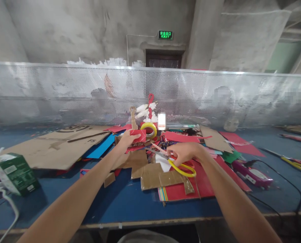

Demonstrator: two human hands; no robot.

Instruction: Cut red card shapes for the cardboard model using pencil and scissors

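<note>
Forearms (236,192), yellow scissors (181,173); green box (17,173), contents hidden

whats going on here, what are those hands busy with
A person's left hand holds a small red piece of paper or card, and the right hand holds yellow-handled scissors. The scissors appear apart from that red piece. Cardboard scraps lie nearby, and a yellow tape roll sits just beyond the left hand.

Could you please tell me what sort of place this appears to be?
Probably a craft workshop, perhaps in an industrial building: flat brown cardboard pieces cover parts of the blue tabletop, the right hand holds yellow-handled metal scissors, and a lit green exit sign is mounted on a grey concrete wall.
</note>
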